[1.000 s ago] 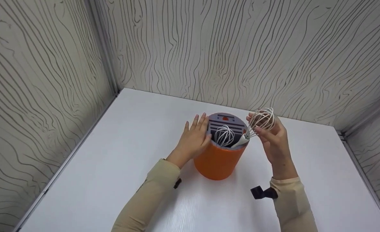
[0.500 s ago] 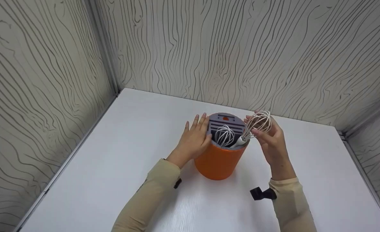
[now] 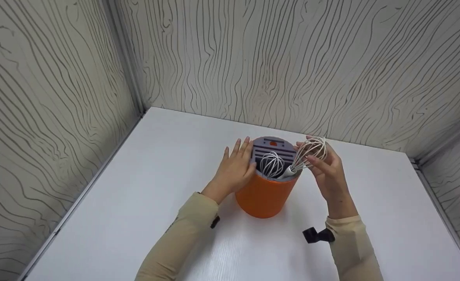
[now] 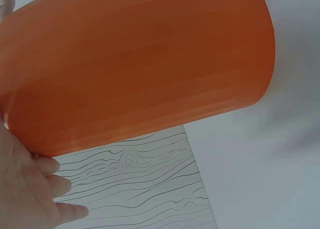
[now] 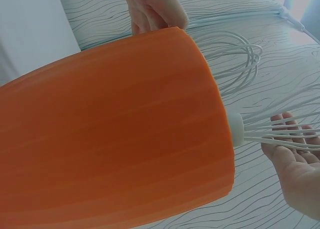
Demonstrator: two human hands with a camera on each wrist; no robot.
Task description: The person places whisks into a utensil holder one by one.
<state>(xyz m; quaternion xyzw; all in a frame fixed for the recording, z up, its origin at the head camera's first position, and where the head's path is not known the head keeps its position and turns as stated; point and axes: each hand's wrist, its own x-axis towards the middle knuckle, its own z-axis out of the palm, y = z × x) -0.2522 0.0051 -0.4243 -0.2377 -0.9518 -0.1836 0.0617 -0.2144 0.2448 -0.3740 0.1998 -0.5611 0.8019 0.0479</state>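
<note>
An orange cylindrical utensil holder (image 3: 265, 199) with a grey slotted insert (image 3: 273, 139) stands on the white table. My left hand (image 3: 232, 170) rests on its left rim, fingers straight and spread; in the left wrist view those fingers (image 4: 59, 185) lie along the orange wall. At the right rim, my right hand (image 3: 330, 171) holds a white whisk (image 3: 289, 171) by its wire loops between thumb and fingers. The handle of that whisk (image 5: 236, 129) points down into the holder, its lower part hidden. Another whisk (image 3: 272, 164) stands inside, wire end up.
The white table (image 3: 167, 156) reaches back to a wall panel (image 3: 230, 58) with a wood-grain line pattern, close behind the holder. A similar panel (image 3: 50, 97) rises on the left. A black wrist mount (image 3: 318, 235) sticks out from the right sleeve.
My right hand has moved slightly down and left, and the whisk it holds has sunk deeper into the holder. The left hand and the holder have stayed in place.
</note>
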